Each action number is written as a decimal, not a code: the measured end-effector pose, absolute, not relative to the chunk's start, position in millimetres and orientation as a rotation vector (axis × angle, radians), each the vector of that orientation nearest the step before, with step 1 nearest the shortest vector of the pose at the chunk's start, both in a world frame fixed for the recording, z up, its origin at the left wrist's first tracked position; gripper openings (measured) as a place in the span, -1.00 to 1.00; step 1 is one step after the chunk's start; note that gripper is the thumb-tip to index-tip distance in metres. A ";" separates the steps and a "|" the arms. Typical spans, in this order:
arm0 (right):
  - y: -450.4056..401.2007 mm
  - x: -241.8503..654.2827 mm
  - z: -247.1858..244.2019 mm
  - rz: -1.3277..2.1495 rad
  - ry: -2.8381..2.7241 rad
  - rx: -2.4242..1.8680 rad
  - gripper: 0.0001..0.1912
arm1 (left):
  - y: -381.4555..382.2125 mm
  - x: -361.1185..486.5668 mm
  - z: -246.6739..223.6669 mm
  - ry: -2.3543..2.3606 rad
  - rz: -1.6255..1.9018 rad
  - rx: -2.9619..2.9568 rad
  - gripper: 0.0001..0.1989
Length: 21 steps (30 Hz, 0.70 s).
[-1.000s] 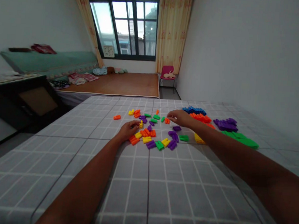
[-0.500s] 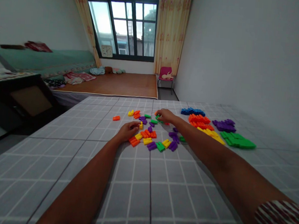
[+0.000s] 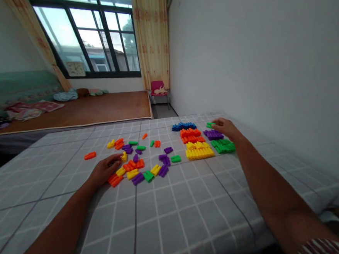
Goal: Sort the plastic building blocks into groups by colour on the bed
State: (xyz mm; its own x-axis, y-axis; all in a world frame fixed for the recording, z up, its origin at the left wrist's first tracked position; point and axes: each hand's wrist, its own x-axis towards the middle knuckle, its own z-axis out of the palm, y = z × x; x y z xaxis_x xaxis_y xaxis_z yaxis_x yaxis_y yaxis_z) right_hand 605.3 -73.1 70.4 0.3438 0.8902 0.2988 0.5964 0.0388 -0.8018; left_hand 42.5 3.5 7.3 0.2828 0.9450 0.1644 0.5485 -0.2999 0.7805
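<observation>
My right hand (image 3: 225,128) is closed on a green plastic block (image 3: 210,125), held above the far right of the table, just behind the purple pile (image 3: 213,134) and green pile (image 3: 223,146). My left hand (image 3: 105,169) rests at the left edge of the loose blocks, fingertips at a small yellow block (image 3: 124,156) standing on end; it looks pinched. Orange blocks (image 3: 115,180) lie beside that hand. Loose purple, green, yellow and orange blocks, such as a green block (image 3: 148,176), are scattered in the table's middle.
Sorted rows stand on the right: blue (image 3: 184,127), orange (image 3: 191,136) and yellow (image 3: 199,150). A lone orange block (image 3: 90,155) lies at the left. The checked tablecloth (image 3: 163,219) covers the table. A white wall (image 3: 249,63) rises along the right; a pink chair (image 3: 157,88) stands behind.
My right hand has moved from the scattered blocks rightward to the sorted piles, carrying a green block. My left hand stays by the yellow block. The view has turned right.
</observation>
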 end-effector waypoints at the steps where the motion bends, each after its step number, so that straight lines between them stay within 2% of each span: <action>1: -80.4 627.1 66.1 0.334 -1.255 -1.741 -0.66 | 4.2 41.7 6.6 1.339 0.852 1.950 -0.29; 5: -99.5 669.3 48.0 0.430 -1.061 -1.884 -0.75 | 6.9 39.5 5.5 1.370 0.842 1.942 -0.28; 9: -98.4 660.8 43.4 0.589 -1.244 -1.815 -0.73 | 4.1 41.6 11.2 1.417 0.821 1.962 -0.30; 16: -89.5 648.0 43.4 0.140 -1.605 -2.292 -0.84 | 2.4 42.3 10.7 1.398 0.818 1.948 -0.26; 21: -91.3 641.3 44.3 0.103 -1.656 -2.484 -0.76 | 8.5 36.9 1.9 1.397 0.814 1.952 -0.25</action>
